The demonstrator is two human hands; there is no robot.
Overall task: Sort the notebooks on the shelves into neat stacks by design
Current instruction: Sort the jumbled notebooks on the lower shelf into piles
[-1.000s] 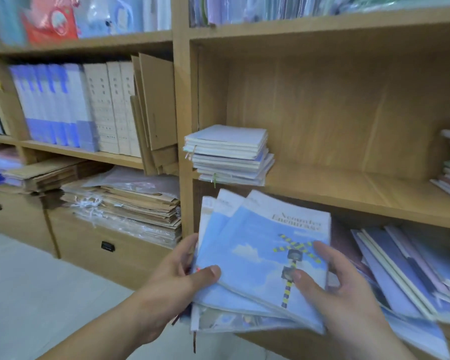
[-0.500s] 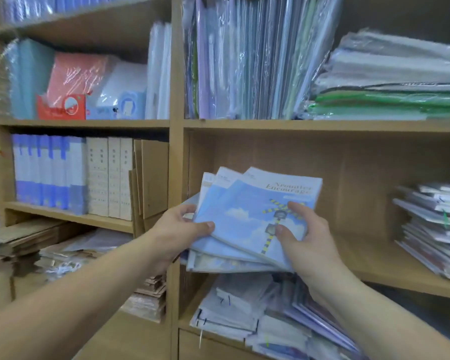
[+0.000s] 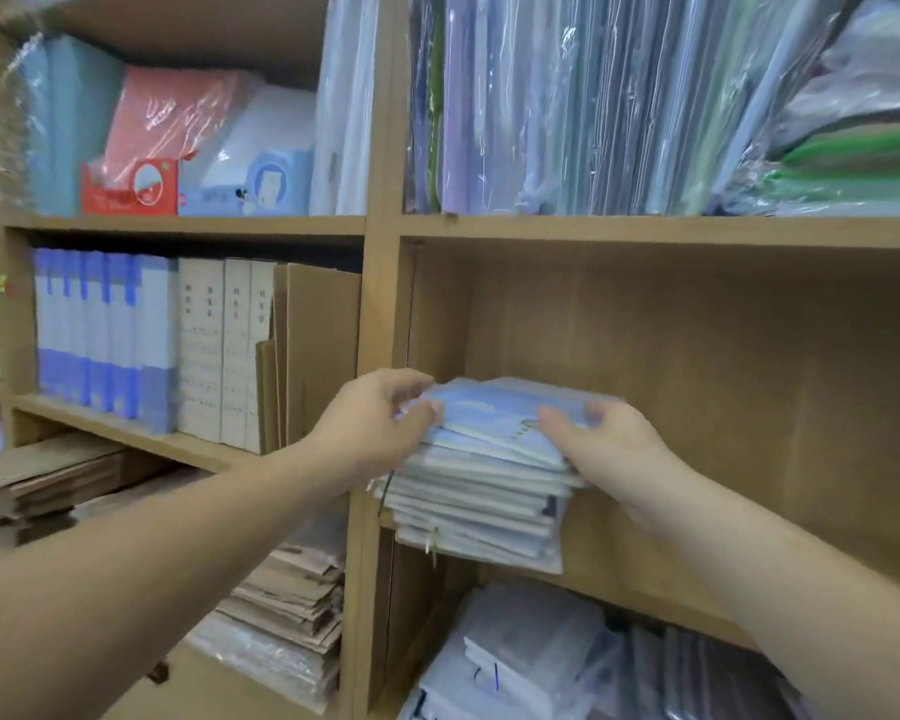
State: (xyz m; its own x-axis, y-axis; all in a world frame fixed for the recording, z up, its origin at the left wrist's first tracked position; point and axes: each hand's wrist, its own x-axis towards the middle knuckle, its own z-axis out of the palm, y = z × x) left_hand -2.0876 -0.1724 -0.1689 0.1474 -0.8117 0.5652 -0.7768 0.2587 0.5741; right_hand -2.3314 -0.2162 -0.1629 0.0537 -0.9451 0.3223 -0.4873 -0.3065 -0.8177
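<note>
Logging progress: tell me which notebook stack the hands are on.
The stack on the middle shelf, by the divider: left hand and right hand grip its blue top notebooks. The pile one shelf below lies untouched.

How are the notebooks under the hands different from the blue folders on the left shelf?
The notebooks lie flat in a pile, one on top of another; the blue folders stand upright, side by side. Each of the notebooks is thin; the blue folders have thick spines. The left hand and right hand grip the top notebooks; nothing touches the blue folders. Both are blue and white and sit on the wooden shelves.
</note>
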